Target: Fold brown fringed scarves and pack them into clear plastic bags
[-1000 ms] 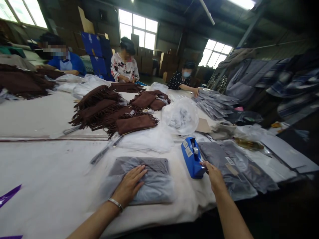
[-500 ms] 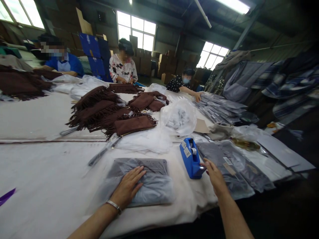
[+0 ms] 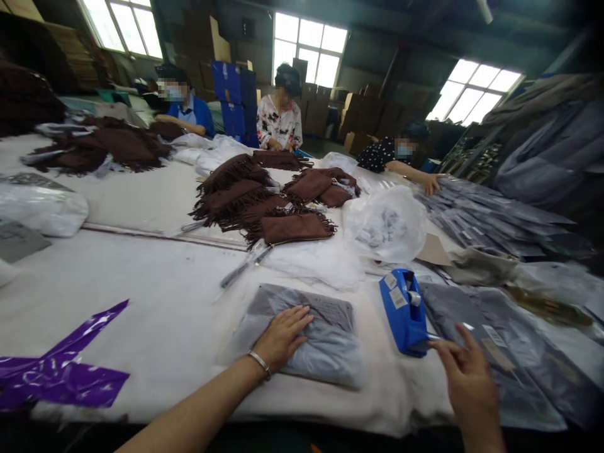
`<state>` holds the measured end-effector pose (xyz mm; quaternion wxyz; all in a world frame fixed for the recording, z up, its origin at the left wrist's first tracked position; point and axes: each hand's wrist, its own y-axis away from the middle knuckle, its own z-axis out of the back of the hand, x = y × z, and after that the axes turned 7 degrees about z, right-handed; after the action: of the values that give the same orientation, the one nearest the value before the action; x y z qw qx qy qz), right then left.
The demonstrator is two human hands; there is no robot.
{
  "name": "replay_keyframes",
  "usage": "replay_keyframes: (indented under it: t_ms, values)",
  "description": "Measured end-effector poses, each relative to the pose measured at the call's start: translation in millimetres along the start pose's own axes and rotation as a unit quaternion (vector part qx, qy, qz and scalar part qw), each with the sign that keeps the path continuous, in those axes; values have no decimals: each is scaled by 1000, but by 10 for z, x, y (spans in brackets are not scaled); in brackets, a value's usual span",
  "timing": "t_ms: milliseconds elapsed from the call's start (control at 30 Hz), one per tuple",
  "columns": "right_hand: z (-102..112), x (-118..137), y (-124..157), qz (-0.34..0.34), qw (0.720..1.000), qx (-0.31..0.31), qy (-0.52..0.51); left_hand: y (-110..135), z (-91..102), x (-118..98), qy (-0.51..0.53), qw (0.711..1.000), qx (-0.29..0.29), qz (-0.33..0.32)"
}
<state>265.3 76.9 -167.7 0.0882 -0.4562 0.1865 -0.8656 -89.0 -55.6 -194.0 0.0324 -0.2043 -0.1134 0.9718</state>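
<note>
My left hand point(image 3: 284, 338), fingers stretched out, lies flat on a folded grey item in a clear plastic bag point(image 3: 325, 362). A blue tape dispenser point(image 3: 401, 314) stands to the right of the bag, with labels on its side and a roll of tape inside. My right hand point(image 3: 472, 384) is at the dispenser's front end. Its thumb and a finger are closed at a short, shiny strip of tape point(image 3: 433, 337), while another finger is raised. A small bright spot shows by the raised fingertip; I cannot tell what it is.
Brown fringed pouches point(image 3: 297, 228) lie in a pile beyond the bag. Near them is a clear bag of white pieces point(image 3: 387, 226). More bagged grey items point(image 3: 491, 352) lie at right. Purple tape point(image 3: 66, 371) is at the left edge. Several people work across the table point(image 3: 155, 283).
The view has turned left, so things appear farther right. My right hand has drawn slightly back from the dispenser's front, one finger now raised. My left hand stays on the bag.
</note>
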Motion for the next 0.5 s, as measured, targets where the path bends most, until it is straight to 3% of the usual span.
replay_keyframes:
  t_ms: [33,100,200,267,333,500]
  values:
    - [-107,218,0,52,994,87,-32,1,2,-2,0,1000,0,2]
    - [-402,678,33,154,945,272,-98,6,-2,-3,-4,1000,-8,0]
    - [-905,1193,84,277,867,414,-20,17,-25,13,-17,999,-31,-16]
    - [-1162,1340,64,308,841,442,58,14,-49,46,-31,998,-44,-28]
    - [-1303,1365,1,309,839,435,102,-2,-74,94,-49,997,-54,-39]
    - [-1276,1245,-171,255,881,359,171,-27,-98,142,-63,995,-65,-49]
